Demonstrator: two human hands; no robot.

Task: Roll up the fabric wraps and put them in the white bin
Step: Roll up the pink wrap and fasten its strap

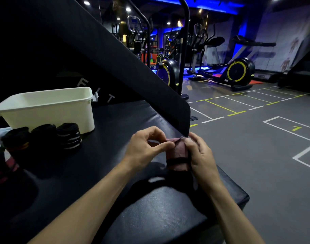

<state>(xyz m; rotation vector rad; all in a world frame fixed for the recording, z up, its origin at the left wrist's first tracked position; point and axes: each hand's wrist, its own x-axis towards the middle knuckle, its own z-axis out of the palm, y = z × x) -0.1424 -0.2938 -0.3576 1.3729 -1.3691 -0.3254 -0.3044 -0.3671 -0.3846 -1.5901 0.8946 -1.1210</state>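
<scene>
A dark red fabric wrap with a black band across it is held above the black padded bench. My left hand pinches its top edge between thumb and fingers. My right hand grips the wrap's right side. The wrap's black tail trails down onto the bench. The white bin stands at the back left of the bench. Three rolled black wraps stand in a row in front of the bin; the rightmost has white stripes.
More wraps, red and white, lie in shadow at the far left. A slanted black pad rises behind the bench. To the right is grey gym floor with taped lines, and exercise bikes beyond.
</scene>
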